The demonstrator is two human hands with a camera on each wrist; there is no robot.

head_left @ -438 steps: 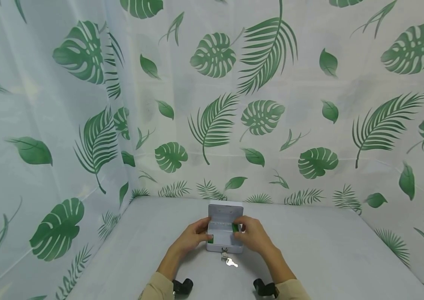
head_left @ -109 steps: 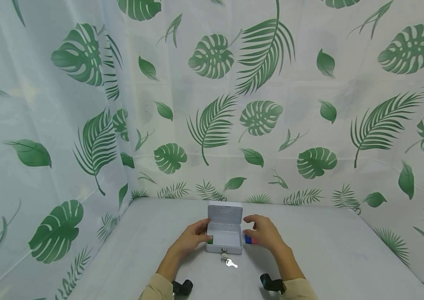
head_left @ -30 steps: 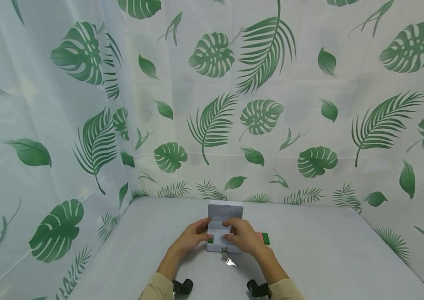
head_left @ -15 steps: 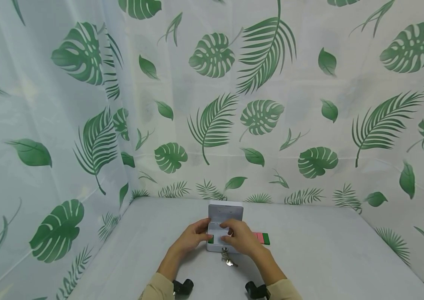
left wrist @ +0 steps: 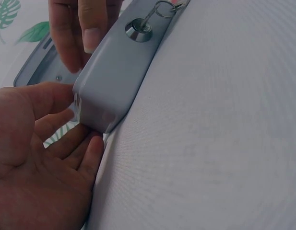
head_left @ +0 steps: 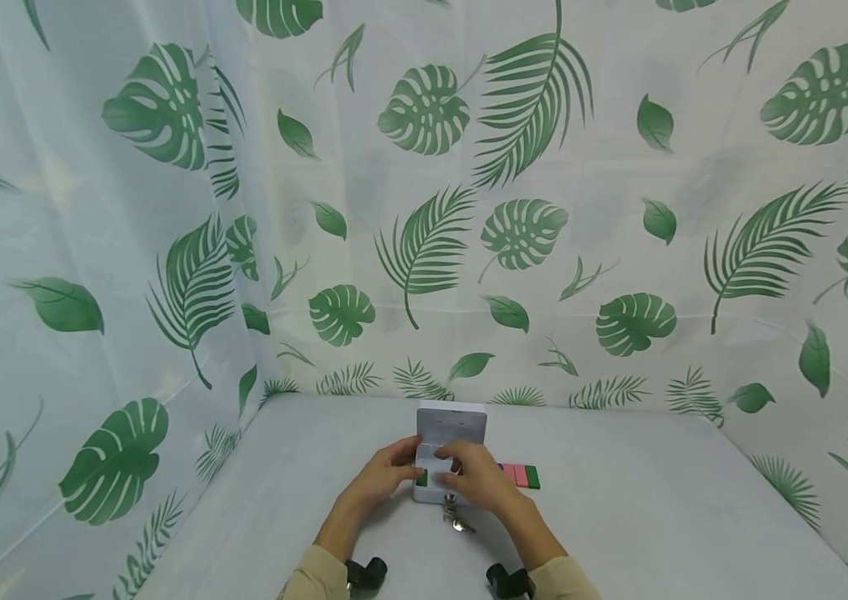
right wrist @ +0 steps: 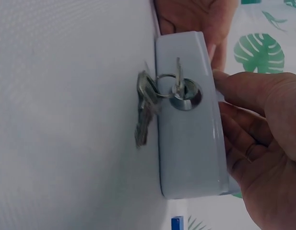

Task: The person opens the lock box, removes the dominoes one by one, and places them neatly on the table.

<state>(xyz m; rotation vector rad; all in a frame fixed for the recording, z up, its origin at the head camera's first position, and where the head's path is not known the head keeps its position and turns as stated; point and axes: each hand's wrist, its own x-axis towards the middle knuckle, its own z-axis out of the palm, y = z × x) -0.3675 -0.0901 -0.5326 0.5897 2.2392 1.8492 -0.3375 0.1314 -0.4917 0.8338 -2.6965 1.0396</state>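
Note:
A light grey metal cash box (head_left: 427, 495) stands with its lid (head_left: 451, 425) raised. My left hand (head_left: 384, 473) grips its left wall, thumb over the edge and fingers outside. Just beyond the thumb, a green piece (head_left: 421, 478) shows inside at the left end. My right hand (head_left: 478, 477) reaches into the box from the right. Its thumb and forefinger stand apart, and I see nothing between them; the wall hides its fingertips in the right wrist view. A key sits in the front lock (right wrist: 187, 96), and more keys (right wrist: 145, 108) hang from its ring.
Just right of the box, pink pieces (head_left: 515, 475) and a green piece (head_left: 532, 477) lie in a row, partly covered by my right hand. The right wrist view shows a blue piece (right wrist: 177, 223). A leaf-print curtain (head_left: 544, 167) backs the white table (head_left: 656, 500).
My right hand has gone from beside the box into it and then further left, uncovering more of the row. The hanging keys have swung. My left hand has stayed put.

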